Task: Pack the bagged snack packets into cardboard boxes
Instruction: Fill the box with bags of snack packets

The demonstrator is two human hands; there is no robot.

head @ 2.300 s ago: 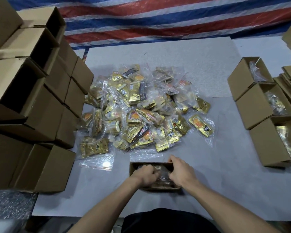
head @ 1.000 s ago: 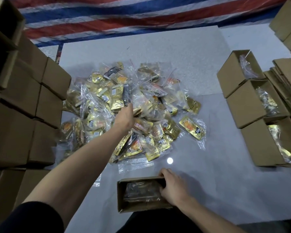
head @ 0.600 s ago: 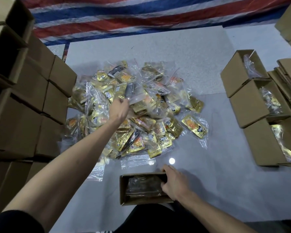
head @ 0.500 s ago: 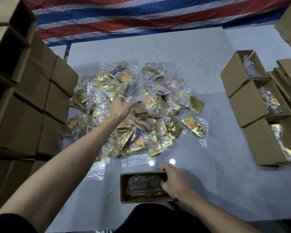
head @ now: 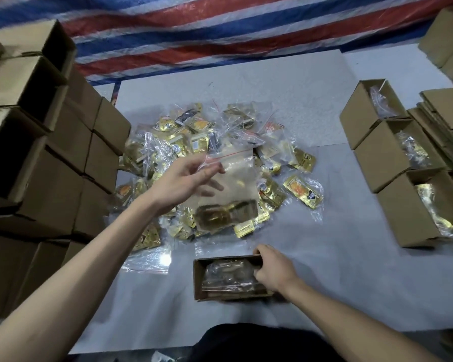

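Note:
My left hand (head: 183,180) pinches the red-striped top of a clear zip bag (head: 230,189) and holds it hanging above the pile; gold packets sit blurred at the bag's bottom. Below it spreads the pile of bagged gold snack packets (head: 215,158) on the grey surface. Close to me stands a small open cardboard box (head: 198,279) with a bagged packet lying inside. My right hand (head: 271,270) grips that box's right end, fingers curled over the rim into the box.
Stacks of empty open cardboard boxes (head: 50,152) wall off the left side. At the right stand three open boxes (head: 382,158) with bags in them, next to flat cardboard (head: 445,126). A striped tarp (head: 220,30) hangs behind.
My left hand left the near box, reached into the pile, took a bag and lifted it up. My right hand has stayed on the box's right end.

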